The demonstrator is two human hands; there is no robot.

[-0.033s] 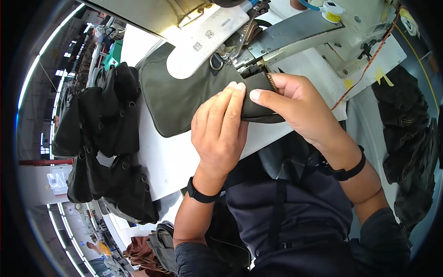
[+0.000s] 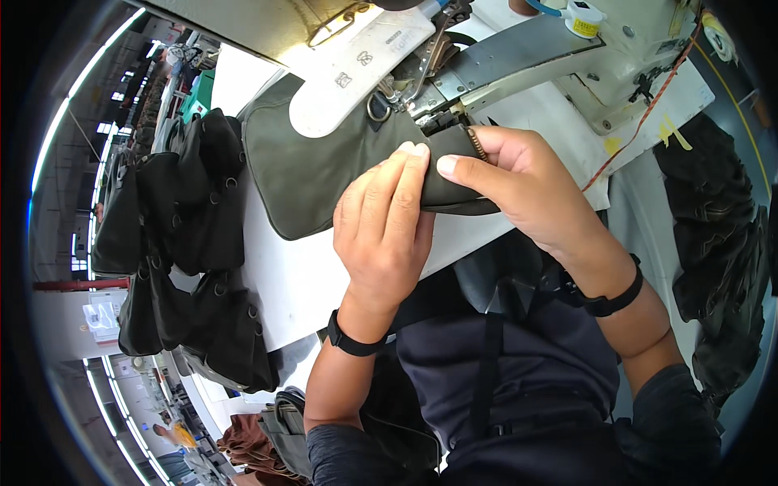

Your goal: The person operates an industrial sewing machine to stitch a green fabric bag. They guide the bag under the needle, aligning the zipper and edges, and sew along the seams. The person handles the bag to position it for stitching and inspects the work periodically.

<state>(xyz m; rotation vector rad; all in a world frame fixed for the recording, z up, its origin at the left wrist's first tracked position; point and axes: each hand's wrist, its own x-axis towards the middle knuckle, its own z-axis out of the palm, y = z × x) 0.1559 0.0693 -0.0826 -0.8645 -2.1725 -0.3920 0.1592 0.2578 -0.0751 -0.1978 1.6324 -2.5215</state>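
Note:
A dark olive bag (image 2: 304, 174) with rounded corners lies under the sewing machine's head, partly on the white table. My left hand (image 2: 385, 211) rests its long fingers on top of the bag, while its thumb passes under the near edge, so the bag is gripped between them. At the bag's right end my right hand (image 2: 519, 178) pinches the fabric, thumb on top and the other fingers behind. Beside that thumb shows a short row of brass zipper teeth (image 2: 476, 144). A metal ring (image 2: 378, 107) sits near the presser foot area; the needle is hidden.
The sewing machine's white guard (image 2: 344, 81) and grey arm (image 2: 519, 61) stand over the far side. Several dark bags (image 2: 194, 194) with metal rings hang at the left. Dark fabric pieces (image 2: 713, 243) are piled at the right. An orange cord (image 2: 640, 121) runs down the machine.
The bag and my left hand have shifted very slightly to the left. The white guard has moved a touch left too. Both grips stay the same.

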